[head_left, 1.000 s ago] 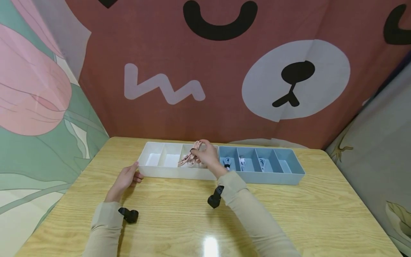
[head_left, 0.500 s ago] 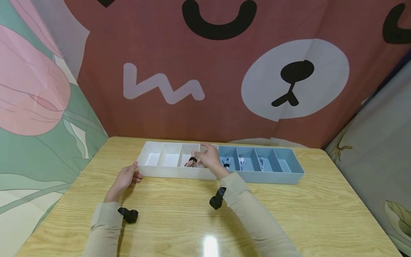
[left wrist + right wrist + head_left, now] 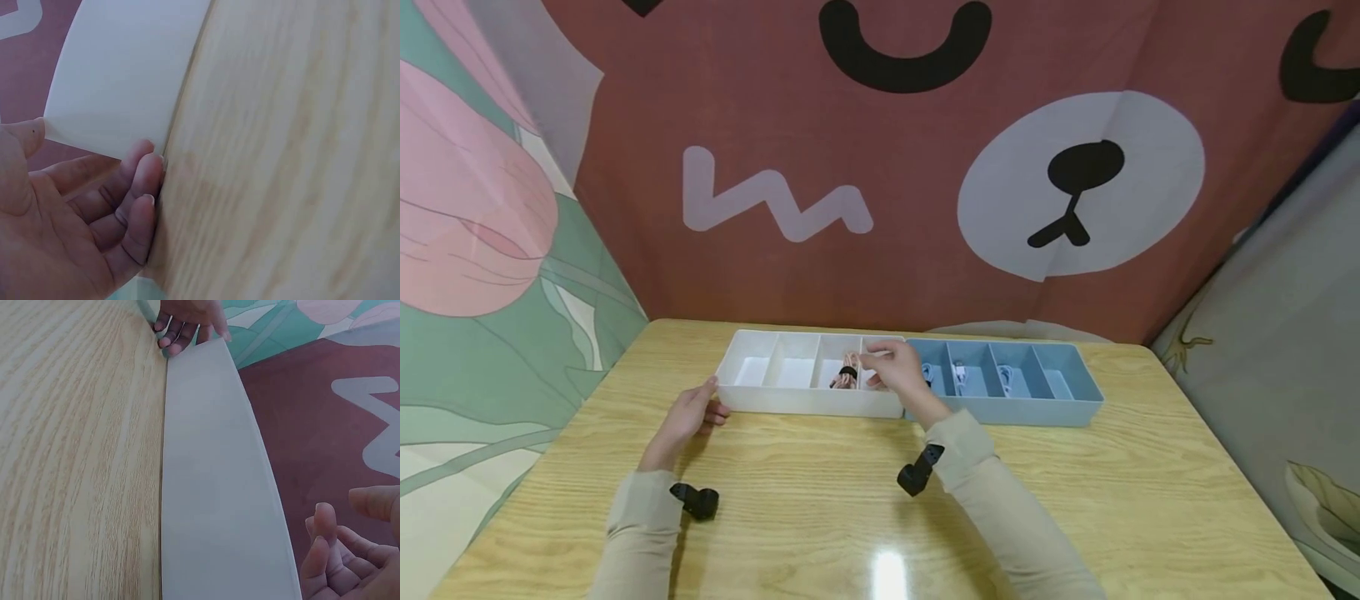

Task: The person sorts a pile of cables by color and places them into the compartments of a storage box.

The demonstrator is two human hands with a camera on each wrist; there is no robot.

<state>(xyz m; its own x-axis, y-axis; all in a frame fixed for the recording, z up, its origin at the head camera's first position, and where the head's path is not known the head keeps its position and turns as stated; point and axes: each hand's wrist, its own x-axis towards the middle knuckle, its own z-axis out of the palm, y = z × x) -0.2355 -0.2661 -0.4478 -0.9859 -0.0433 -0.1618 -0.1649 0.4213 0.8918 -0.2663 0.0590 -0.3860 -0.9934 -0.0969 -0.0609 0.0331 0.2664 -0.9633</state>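
In the head view a white divided tray [image 3: 812, 402] stands on the table. A pink cable bundle [image 3: 847, 372] with a black tie lies in its third compartment from the left. My right hand [image 3: 897, 371] hovers over the tray's right end, beside the bundle; in the right wrist view its thumb and fingers stand apart with nothing between them. My left hand [image 3: 688, 418] rests against the tray's left end. In the left wrist view its thumb touches the rim corner and its loosely bent fingers [image 3: 145, 172] touch the lower end wall.
A blue divided tray [image 3: 1022, 412] adjoins the white one on the right. Light cables, among them a white-plugged cable [image 3: 959, 377], lie in several of its compartments. Wood-grain table [image 3: 805, 500] lies in front, and a printed curtain [image 3: 737, 275] hangs close behind.
My right hand has lowered the pink cable bundle into the white tray's third compartment, let it go and drawn back slightly to the right. The left hand stays at the tray's end.
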